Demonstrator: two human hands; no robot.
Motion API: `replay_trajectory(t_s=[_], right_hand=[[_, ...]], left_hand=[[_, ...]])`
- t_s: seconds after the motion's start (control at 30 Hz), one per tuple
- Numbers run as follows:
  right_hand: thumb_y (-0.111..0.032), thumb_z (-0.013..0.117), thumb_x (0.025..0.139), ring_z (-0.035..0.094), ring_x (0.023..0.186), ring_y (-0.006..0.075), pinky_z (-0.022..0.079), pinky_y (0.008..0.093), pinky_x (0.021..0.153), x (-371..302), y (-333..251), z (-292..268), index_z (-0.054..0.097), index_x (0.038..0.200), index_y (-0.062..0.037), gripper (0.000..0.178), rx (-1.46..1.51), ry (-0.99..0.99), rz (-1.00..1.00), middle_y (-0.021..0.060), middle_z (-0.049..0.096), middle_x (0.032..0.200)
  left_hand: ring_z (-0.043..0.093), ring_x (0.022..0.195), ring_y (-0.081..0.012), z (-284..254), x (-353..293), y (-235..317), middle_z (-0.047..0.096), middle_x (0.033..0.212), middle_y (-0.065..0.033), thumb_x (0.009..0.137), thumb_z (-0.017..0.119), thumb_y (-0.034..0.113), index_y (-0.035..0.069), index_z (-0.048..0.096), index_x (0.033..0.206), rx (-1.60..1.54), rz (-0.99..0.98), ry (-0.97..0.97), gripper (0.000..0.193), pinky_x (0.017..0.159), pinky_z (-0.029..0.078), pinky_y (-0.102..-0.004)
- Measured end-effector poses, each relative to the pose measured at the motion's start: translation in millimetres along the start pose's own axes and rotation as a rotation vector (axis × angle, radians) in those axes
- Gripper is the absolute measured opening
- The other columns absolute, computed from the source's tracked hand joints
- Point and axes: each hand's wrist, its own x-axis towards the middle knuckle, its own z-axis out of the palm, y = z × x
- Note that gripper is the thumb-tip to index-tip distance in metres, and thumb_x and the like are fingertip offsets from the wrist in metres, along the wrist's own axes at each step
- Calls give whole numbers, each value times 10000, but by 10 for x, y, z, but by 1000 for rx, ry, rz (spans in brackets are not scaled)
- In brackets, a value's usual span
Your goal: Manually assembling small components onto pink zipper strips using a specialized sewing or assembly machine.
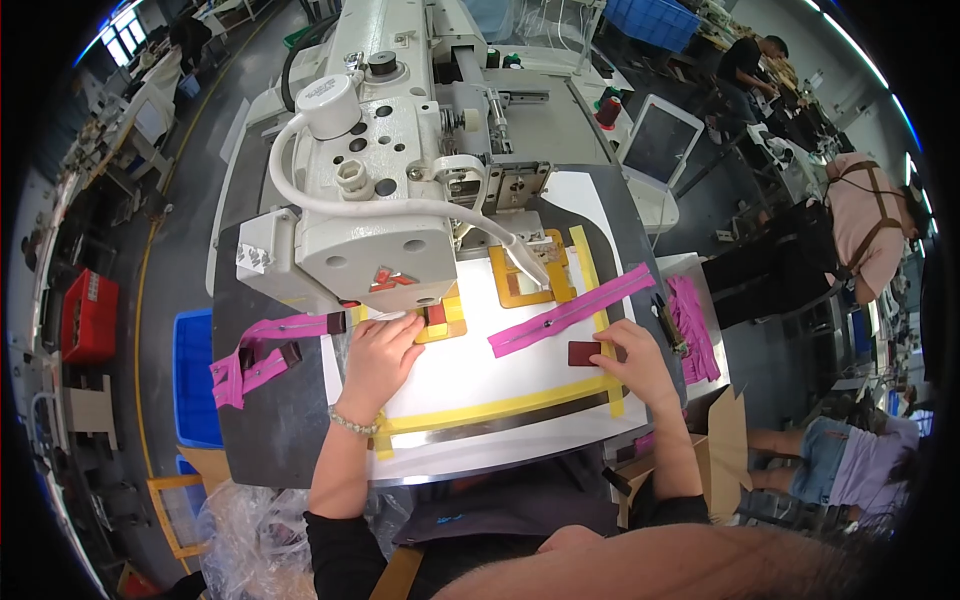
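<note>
My right hand pinches a small dark red rectangular patch between thumb and fingers, just above or on the white sheet. My left hand lies with fingers stretched out at the left edge of a small yellow frame under the sewing machine head. A red piece shows inside that frame. Behind my right hand, a magenta zipper lies slantwise across the sheet. Farther back sits a second yellow frame with an opening. Yellow tape borders the sheet.
More magenta zippers with dark ends lie at the left of the dark table. A magenta pile is on the right. A blue bin and red crate stand left; a cardboard box is near right. Other people work at the right.
</note>
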Motion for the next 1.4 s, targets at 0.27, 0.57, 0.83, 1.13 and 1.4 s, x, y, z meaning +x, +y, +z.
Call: replay_trajectory(t_s=[0.27,0.57,0.83,1.13,1.4], right_hand=[[-116,739,753,566,973,276,447,372,847,346,-102,301,658,990,-38,262,-33,85,-298,92,583,1016],[-157,715,774,557,950,245,416,381,841,583,-38,420,631,927,-92,186,-298,24,-535,41,569,968],[-58,689,781,585,961,246,430,370,845,554,86,335,632,978,-57,206,-218,124,-595,64,640,992],[-72,667,832,625,924,270,473,348,839,989,124,150,665,985,-37,157,140,337,-262,98,690,982],[-93,699,776,598,809,307,463,401,775,1190,-324,729,636,863,-65,111,-122,89,-669,87,639,849]], left_hand=[[626,994,-211,-9,-4,-4,682,1093,-53,724,752,179,57,692,1069,0,-3,-5,372,885,440,-371],[627,931,-204,-27,1,-5,671,1101,-45,758,718,201,76,685,1075,-17,17,6,343,869,433,-356],[630,938,-189,-55,-10,5,668,1104,-42,753,719,201,73,683,1073,-28,15,0,346,856,434,-346],[626,958,-201,-32,-25,-8,674,1123,-49,727,753,193,68,685,1098,-63,-8,-11,397,868,429,-360],[625,961,-201,-22,-47,-26,666,1148,-45,766,729,229,75,678,1123,-47,1,-15,392,881,425,-354]])
